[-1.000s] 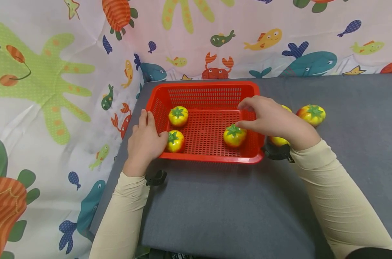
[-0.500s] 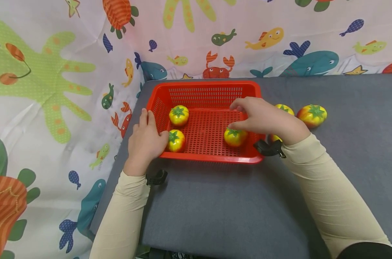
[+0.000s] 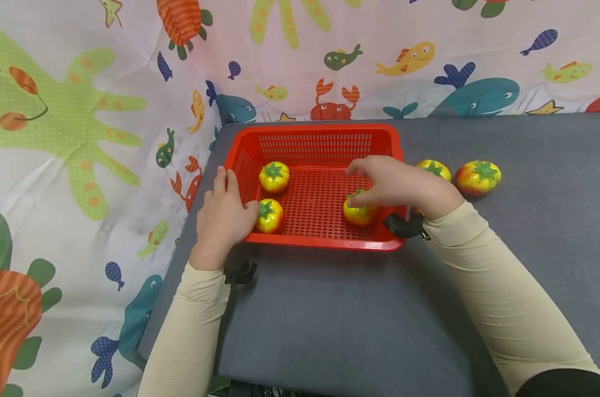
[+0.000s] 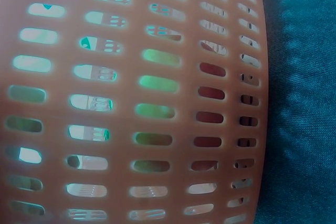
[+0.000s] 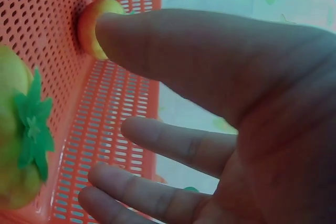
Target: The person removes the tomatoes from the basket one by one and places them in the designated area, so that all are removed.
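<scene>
A red plastic basket [image 3: 319, 241] holds three yellow-and-red toy fruits with green star-shaped leaves. Two of them, a rear fruit [image 3: 274, 177] and a front fruit [image 3: 270, 216], sit at its left end. My left hand [image 3: 222, 218] grips the basket's left wall, thumb over the inside near the front corner; the slotted wall [image 4: 121, 119] fills most of the left wrist view. Over the right end my right hand [image 3: 394, 184] hovers with fingers spread and nothing held. Beneath its thumb lies the third fruit [image 3: 359, 212], whose leafy top [image 5: 34, 127] shows in the right wrist view.
Right of the basket, on the grey cloth-covered table [image 3: 349, 320], are a toy fruit [image 3: 478, 177], another fruit [image 3: 433, 167] and one mostly hidden behind my right wrist. A sea-animal curtain [image 3: 290, 71] borders the table's back and left.
My right hand has shifted left and slightly toward me over the basket, its thumb now across the third fruit. More of the fruits outside shows. The left hand and basket have stayed put.
</scene>
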`<state>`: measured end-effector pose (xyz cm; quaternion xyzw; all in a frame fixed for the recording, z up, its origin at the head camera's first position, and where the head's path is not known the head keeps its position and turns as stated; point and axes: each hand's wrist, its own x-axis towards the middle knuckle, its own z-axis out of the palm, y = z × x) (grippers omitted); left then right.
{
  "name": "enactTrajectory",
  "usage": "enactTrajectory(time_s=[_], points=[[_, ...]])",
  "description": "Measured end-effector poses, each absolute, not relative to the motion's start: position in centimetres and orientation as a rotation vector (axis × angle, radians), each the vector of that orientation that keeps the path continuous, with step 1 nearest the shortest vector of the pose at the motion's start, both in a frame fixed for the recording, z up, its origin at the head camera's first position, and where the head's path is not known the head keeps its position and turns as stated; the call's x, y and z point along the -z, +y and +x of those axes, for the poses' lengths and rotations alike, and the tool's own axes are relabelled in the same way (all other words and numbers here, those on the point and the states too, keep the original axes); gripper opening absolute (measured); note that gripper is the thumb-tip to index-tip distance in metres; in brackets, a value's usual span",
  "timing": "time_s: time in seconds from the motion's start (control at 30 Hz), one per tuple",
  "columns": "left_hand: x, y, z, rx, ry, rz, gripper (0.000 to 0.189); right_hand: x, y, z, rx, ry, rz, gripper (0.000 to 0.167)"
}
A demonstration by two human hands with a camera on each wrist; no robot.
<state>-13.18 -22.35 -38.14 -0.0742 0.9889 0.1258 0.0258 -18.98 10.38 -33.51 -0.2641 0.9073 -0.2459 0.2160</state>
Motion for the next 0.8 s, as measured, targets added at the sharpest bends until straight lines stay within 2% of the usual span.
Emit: enactTrajectory(time_s=[0.8], points=[[38.3, -22.4, -13.1, -0.388, 3.073, -0.219, 0.090, 34.6, 8.5, -19.2, 0.518, 2.444, -0.627, 0.063]])
